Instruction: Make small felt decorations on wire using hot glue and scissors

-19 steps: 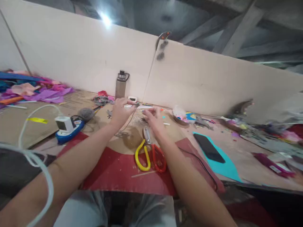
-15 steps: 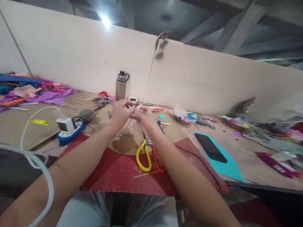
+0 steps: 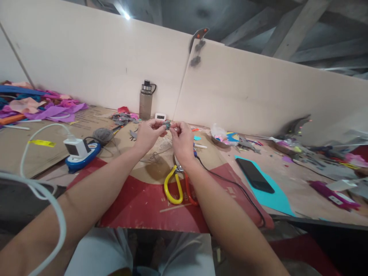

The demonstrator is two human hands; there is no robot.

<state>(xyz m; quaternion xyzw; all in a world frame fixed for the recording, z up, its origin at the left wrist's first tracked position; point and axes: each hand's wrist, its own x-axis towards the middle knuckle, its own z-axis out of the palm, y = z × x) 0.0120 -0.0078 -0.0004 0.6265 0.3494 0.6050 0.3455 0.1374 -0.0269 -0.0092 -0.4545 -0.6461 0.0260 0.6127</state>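
Between the fingertips of both hands is a small grey-green piece (image 3: pixel 167 125), too small to name for certain. My left hand (image 3: pixel 150 134) pinches it from the left, and my right hand (image 3: pixel 183 142) closes on it from the other side. Below them a thin grey yarn (image 3: pixel 155 156) lies loosely on the brown cardboard. Scissors with one yellow and one red handle (image 3: pixel 173 188) rest under my right wrist, their blades partly hidden. A ball of grey yarn (image 3: pixel 103 135) sits to the left of my left hand.
A blue power strip (image 3: pixel 83 158) with a white charger lies at left, its white cable looping in front. A bottle (image 3: pixel 146 101) stands by the partition. A black phone (image 3: pixel 254 175) rests on turquoise sheet at right. Coloured scraps (image 3: pixel 43 101) pile up far left.
My right hand has turned and its fingers have drawn in to pinch, bringing the small grey-green piece into clearer view between both hands. The camera view has shifted slightly.
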